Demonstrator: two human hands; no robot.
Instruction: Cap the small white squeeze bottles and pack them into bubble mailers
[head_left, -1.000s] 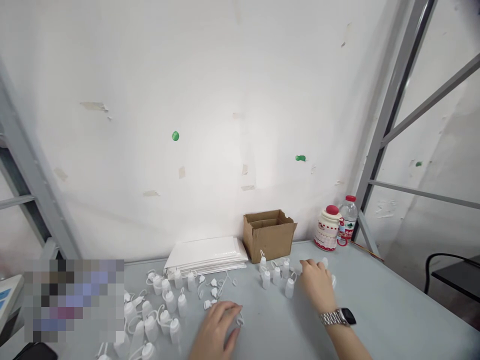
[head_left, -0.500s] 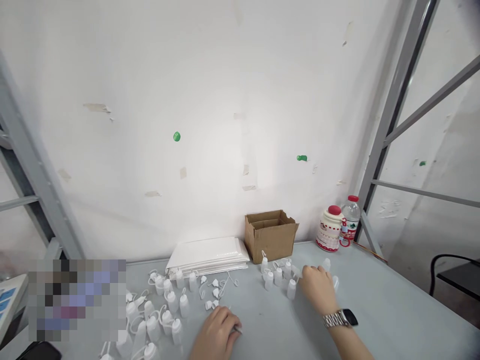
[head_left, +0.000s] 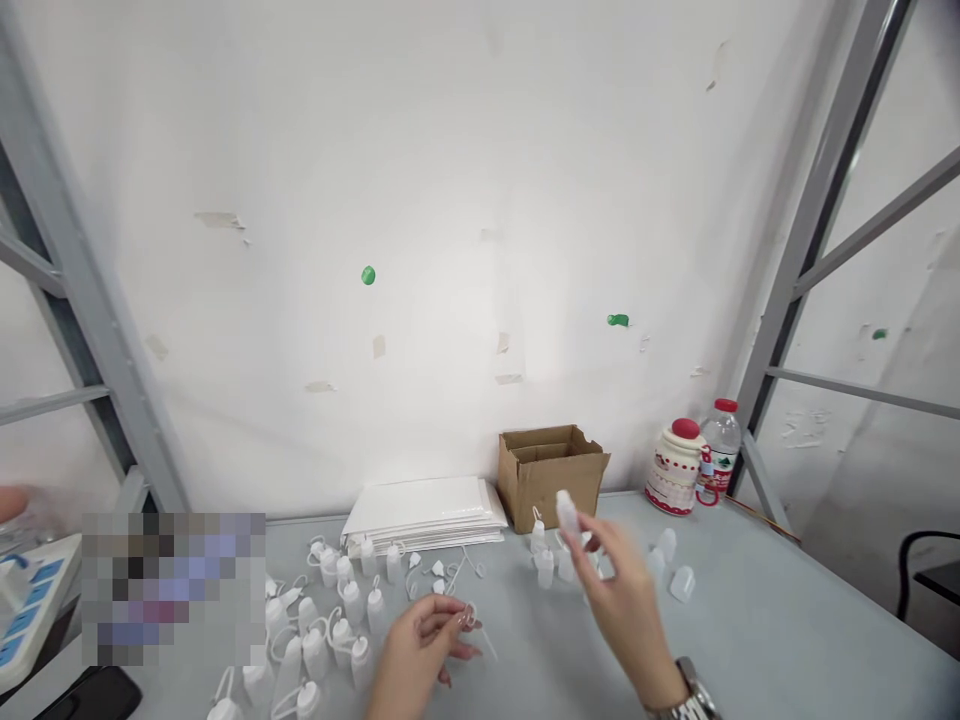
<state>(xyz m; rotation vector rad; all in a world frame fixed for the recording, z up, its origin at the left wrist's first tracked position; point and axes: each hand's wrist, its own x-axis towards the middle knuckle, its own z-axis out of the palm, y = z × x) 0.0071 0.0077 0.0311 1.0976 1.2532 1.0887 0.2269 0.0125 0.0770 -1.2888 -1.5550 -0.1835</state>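
My right hand [head_left: 619, 590] is raised over the grey table [head_left: 757, 640], its fingers closed on a small white plastic bottle [head_left: 568, 513] that tilts up to the left. My left hand [head_left: 420, 645] hovers low at the front centre and pinches a small white cap with a loop [head_left: 469, 617]. Several white bottles with looped caps [head_left: 322, 640] stand and lie left of that hand. A smaller group of bottles [head_left: 546, 565] stands near my right hand, and two more lie at its right [head_left: 681, 583].
A stack of white sheets [head_left: 424, 510] lies against the wall beside an open brown cardboard box [head_left: 553, 472]. A red-lidded patterned mug [head_left: 675, 468] and a water bottle [head_left: 720, 445] stand by the grey metal frame [head_left: 817, 250]. A dark phone [head_left: 82, 695] lies front left.
My right hand lifted from the table with a white bottle in its fingers. My left hand rose from the table, pinching a small cap. The camera shifted slightly.
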